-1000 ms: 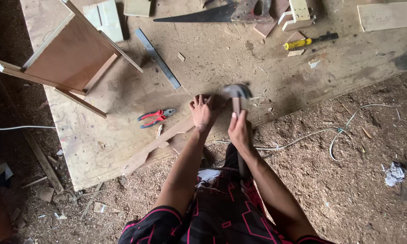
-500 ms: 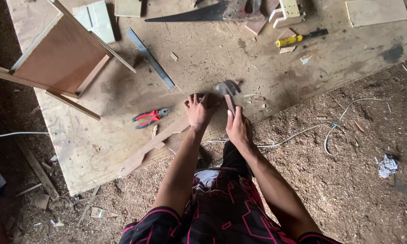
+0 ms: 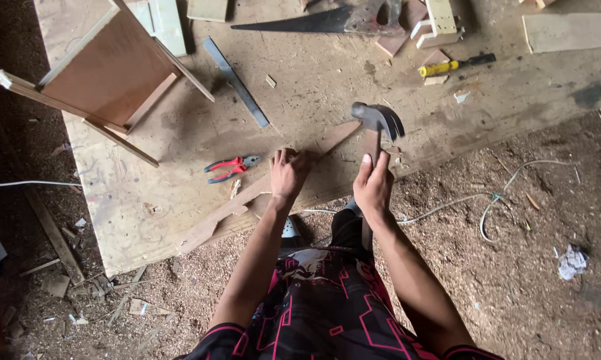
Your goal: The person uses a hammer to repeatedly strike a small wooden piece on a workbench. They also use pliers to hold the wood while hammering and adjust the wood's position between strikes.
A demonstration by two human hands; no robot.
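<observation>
My right hand [image 3: 374,183] grips the wooden handle of a claw hammer [image 3: 378,120], whose dark metal head is raised over a thin wooden strip [image 3: 260,193]. The strip lies diagonally on a large plywood board [image 3: 154,200] laid on the ground. My left hand [image 3: 287,175] presses down on the strip, fingers spread flat, just left of the hammer. Red-handled pliers [image 3: 230,167] lie on the board a little left of my left hand.
A wooden box frame [image 3: 107,73] stands at the upper left. A metal ruler [image 3: 237,83], a handsaw [image 3: 327,20], a yellow-handled screwdriver [image 3: 454,65] and wood offcuts [image 3: 567,30] lie further back. Sawdust and a white cable [image 3: 500,193] cover the ground at right.
The hammer head has lifted and sits higher above the strip than before. My left hand stays pressed on the strip. The camera view has shifted slightly.
</observation>
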